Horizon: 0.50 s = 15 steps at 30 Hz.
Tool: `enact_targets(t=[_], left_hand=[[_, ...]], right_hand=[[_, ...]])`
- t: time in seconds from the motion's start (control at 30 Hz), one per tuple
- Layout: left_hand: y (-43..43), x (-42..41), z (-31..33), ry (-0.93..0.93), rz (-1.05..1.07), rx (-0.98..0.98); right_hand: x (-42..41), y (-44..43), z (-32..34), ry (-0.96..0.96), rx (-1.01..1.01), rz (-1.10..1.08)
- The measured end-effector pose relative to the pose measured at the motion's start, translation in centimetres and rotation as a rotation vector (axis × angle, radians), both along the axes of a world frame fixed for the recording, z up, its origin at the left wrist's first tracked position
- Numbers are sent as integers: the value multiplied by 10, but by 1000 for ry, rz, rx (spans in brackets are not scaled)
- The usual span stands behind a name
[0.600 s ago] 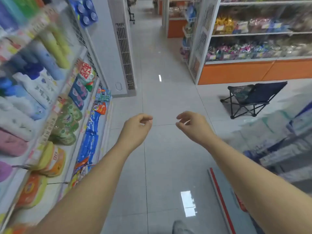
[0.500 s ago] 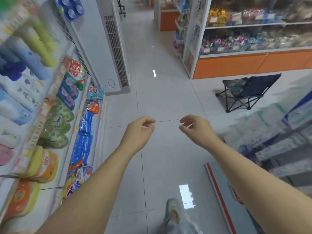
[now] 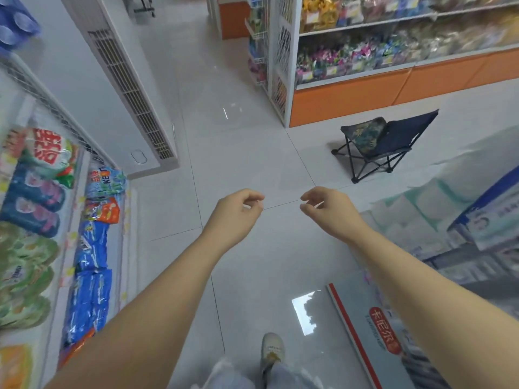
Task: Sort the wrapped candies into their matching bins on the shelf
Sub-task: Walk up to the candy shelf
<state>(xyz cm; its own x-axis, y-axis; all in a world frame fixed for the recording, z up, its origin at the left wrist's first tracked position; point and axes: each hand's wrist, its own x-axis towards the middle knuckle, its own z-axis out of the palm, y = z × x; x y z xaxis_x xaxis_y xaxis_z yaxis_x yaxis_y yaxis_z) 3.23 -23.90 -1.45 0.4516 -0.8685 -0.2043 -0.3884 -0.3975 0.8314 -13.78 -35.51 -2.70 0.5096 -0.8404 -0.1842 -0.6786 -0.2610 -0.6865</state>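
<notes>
Both arms stretch out in front of me over a grey tiled aisle floor. My left hand [image 3: 234, 213] hangs with its fingers loosely curled and nothing in it. My right hand [image 3: 327, 210] mirrors it a short gap to the right, also curled and holding nothing. The wrapped candies [image 3: 331, 58] lie in bins on a white shelf with an orange base [image 3: 348, 98] at the far right, well beyond both hands. The candies are blurred and their kinds cannot be told apart.
A folding camp stool [image 3: 377, 144] stands on the floor before the candy shelf. Detergent bags fill the left shelving [image 3: 92, 248]. A tall white air conditioner [image 3: 126, 80] stands at the left. Boxed goods [image 3: 488, 220] line the right. My shoe [image 3: 271, 352] shows below.
The view has moved forward and tilted down: the candy shelf and stool are nearer, and my foot has come into sight. Both hands keep the same curled pose.
</notes>
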Motion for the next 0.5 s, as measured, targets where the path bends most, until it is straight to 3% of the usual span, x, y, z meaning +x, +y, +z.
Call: enact_targets(t=[0.5], left_hand=[[-177, 120, -14, 52, -135, 34]], right_hand=[[85, -162, -9, 68, 13, -116]])
